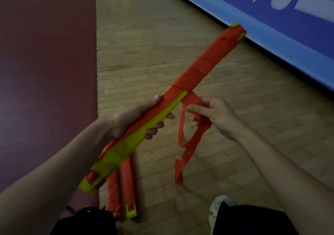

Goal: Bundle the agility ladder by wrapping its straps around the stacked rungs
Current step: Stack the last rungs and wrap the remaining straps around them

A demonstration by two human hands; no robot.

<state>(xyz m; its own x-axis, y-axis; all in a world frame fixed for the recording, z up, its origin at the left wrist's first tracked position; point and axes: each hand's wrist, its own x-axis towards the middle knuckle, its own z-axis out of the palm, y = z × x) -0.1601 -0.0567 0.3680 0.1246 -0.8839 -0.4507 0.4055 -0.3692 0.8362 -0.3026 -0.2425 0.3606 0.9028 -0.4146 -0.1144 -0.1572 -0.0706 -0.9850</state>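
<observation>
Stack of yellow-green rungs held aslant above a wood floor, near end low beside the left forearm, far end high toward a blue board. Clamped round the stack's middle, left hand: thumb flat along the top, fingers curled underneath, tips showing below the yellow edge. Far half of the stack wound in orange strap, slanting turns right up to the far tip, a bit of yellow showing there. Near half bare, apart from one orange band laid lengthwise along its top and a short orange piece close to the near end. Just right of the stack's middle, right hand, pinching the strap between thumb and fingers at the exit from the last turn. Below that hand, loose strap hanging in a loop and a tail, clear of the stack; end low by the floor, touching or not unclear. Under the stack's near end, on the floor, two wrapped bundles side by side, orange with yellow ends. Left of the stack, a dark red mat. Nearer than the stack, at the bottom edge, dark-clad knees and a pale shoe.
</observation>
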